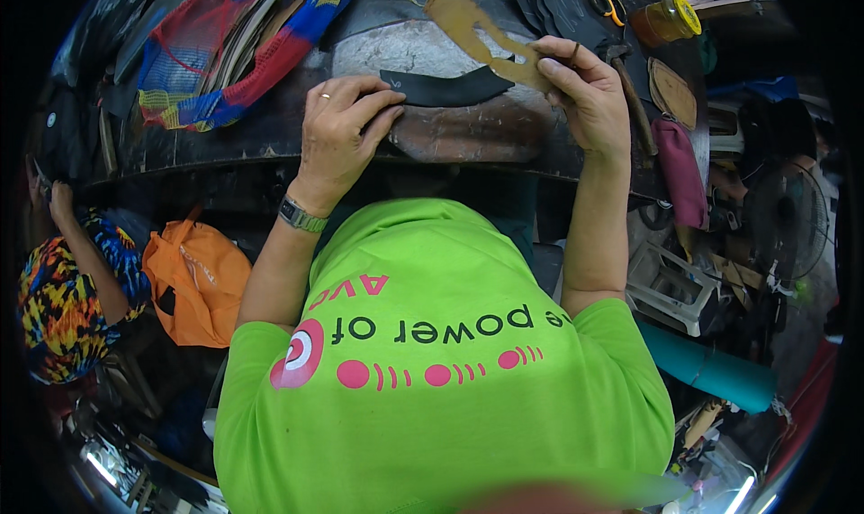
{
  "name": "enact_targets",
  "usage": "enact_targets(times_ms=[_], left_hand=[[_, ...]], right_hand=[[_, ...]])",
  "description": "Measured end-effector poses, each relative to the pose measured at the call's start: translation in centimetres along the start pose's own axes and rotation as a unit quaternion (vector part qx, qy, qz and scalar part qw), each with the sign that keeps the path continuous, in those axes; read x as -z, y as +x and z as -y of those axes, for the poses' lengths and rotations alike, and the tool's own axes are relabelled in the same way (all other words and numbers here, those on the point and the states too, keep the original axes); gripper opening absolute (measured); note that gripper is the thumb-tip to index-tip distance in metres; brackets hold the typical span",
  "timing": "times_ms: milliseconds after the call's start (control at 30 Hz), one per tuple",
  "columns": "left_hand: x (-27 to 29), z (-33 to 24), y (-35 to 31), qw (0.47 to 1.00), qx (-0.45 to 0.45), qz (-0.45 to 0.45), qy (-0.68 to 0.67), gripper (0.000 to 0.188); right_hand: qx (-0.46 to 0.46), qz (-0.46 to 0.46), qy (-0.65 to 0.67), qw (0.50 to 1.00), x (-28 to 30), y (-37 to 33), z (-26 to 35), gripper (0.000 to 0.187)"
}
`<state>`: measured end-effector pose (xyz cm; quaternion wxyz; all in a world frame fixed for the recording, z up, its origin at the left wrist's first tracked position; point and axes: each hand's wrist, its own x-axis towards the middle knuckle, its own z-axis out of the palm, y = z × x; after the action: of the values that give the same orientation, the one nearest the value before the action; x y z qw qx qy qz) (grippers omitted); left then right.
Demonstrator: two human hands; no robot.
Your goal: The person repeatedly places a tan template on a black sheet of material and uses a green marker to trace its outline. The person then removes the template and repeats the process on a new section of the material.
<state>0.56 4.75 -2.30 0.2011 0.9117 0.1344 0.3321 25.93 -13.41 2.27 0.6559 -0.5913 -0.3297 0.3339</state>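
My left hand (346,131), with a ring and a wristwatch, pinches the left end of a curved black strip (454,89) between thumb and forefinger. The strip looks like leather or a similar sheet and bears a small pale mark near that end. My right hand (585,91) grips the lower right end of a tan, cut-out flat pattern piece (472,37) between thumb and fingers. This piece is raised at a slant, its lower edge overlapping the strip's right end in the view. Below both lies a worn, rounded work slab (477,134) on the dark table.
A red, blue and yellow mesh bag (193,68) full of flat pieces lies left. At the far right are orange-handled scissors (608,3), a yellow-lidded jar (664,21) and a hammer-like handle (636,104). Another person (76,289) sits at left beside an orange bag (198,280).
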Motion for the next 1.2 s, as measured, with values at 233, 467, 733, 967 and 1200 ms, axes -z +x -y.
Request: enact_targets(times_ms=[233, 467, 733, 967, 1200], left_hand=[[-0.2, 0.3, 0.2, 1.000, 0.029, -0.001, 0.010, 0.015], [0.2, 0.3, 1.3, 0.998, 0.049, 0.036, 0.010, 0.017], [0.6, 0.2, 1.9, 0.996, 0.055, 0.074, 0.001, 0.021], [0.9, 0.4, 2.4, 0.992, 0.058, 0.098, -0.045, 0.022], [1.5, 0.5, 3.3, 0.987, 0.054, 0.142, -0.058, 0.022]], right_hand=[[0.053, 0.095, -0.256, 0.961, -2.5, 1.1, -1.6, 0.026], [0.039, 0.006, -0.149, 0.988, 1.4, -0.7, -0.9, 0.025], [0.014, -0.260, -0.108, 0.959, 10.9, -3.9, 0.6, 0.024], [-0.150, -0.145, -0.256, 0.944, 16.0, -7.1, 0.9, 0.026], [-0.111, -0.178, -0.408, 0.889, 15.5, -7.0, -1.9, 0.026]])
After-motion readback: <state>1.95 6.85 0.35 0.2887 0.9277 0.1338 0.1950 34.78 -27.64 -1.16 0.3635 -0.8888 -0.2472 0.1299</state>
